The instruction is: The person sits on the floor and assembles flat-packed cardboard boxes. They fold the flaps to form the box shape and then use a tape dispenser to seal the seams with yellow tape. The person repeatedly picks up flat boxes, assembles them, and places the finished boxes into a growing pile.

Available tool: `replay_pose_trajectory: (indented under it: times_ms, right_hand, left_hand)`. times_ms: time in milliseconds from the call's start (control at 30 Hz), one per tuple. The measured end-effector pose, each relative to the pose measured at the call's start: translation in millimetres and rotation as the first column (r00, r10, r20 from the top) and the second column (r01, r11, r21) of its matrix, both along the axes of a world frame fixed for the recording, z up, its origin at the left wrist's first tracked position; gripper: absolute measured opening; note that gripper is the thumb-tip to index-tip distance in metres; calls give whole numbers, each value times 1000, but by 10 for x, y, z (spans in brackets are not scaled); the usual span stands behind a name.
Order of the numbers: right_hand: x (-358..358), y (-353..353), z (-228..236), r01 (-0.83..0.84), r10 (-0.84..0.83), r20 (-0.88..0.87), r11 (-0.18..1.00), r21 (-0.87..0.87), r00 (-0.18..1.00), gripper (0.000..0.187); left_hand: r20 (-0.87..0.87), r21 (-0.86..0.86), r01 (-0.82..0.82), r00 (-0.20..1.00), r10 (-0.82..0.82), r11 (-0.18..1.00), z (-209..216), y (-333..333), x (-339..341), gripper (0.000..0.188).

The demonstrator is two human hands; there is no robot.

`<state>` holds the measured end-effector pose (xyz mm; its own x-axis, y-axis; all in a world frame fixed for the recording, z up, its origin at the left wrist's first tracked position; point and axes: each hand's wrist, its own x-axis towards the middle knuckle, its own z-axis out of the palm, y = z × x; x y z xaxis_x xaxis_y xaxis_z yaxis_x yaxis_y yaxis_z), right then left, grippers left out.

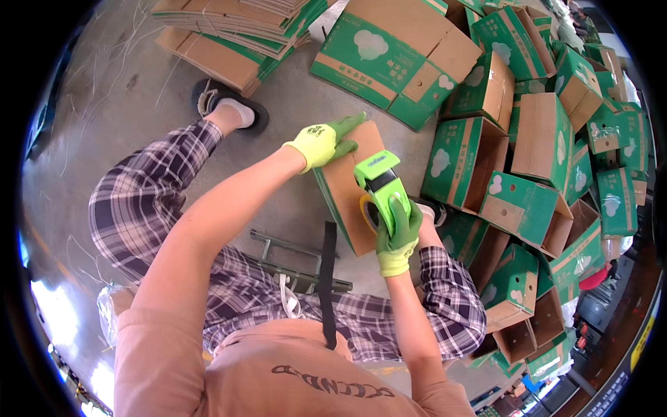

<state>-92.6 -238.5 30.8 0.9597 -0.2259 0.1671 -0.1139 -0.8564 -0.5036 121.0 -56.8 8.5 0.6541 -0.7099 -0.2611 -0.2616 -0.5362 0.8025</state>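
Between my knees stands a green and brown cardboard box (pixel 340 187), its plain brown flaps facing up. My left hand (pixel 330 142), in a yellow-green glove, lies along the box's far left part with fingers stretched out. In my gloved right hand (pixel 399 233) is a bright green tape dispenser (pixel 382 187), the fingers wrapped round its handle. The dispenser is over the right side of the brown flaps, its wide head pointing away from me. Part of a yellowish tape roll (pixel 368 208) shows at its left side. The box's underside is hidden.
Flattened cartons (pixel 229 35) are stacked at the far left. A larger green carton (pixel 389 55) lies beyond the box. Many open green boxes (pixel 514 174) pile up along the right. A metal-framed stool (pixel 292 260) is under me, and a black strap (pixel 326 278) hangs in front.
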Motion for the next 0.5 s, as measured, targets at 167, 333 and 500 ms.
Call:
replay_pose_trajectory:
  times_ms: [167, 333, 500]
  right_hand:
    - [-133, 81, -15, 11, -6, 130, 999, -39, 992, 51]
    - [548, 32, 329, -223, 252, 208, 963, -153, 945, 41]
    - [2542, 646, 318, -450, 460, 0, 867, -215, 888, 31]
  left_hand:
    - [646, -24, 81, 762, -47, 996, -79, 12, -574, 46]
    - [508, -15, 214, 843, -177, 977, -200, 164, -827, 61]
    - [484, -68, 201, 863, -144, 977, -223, 185, -861, 66]
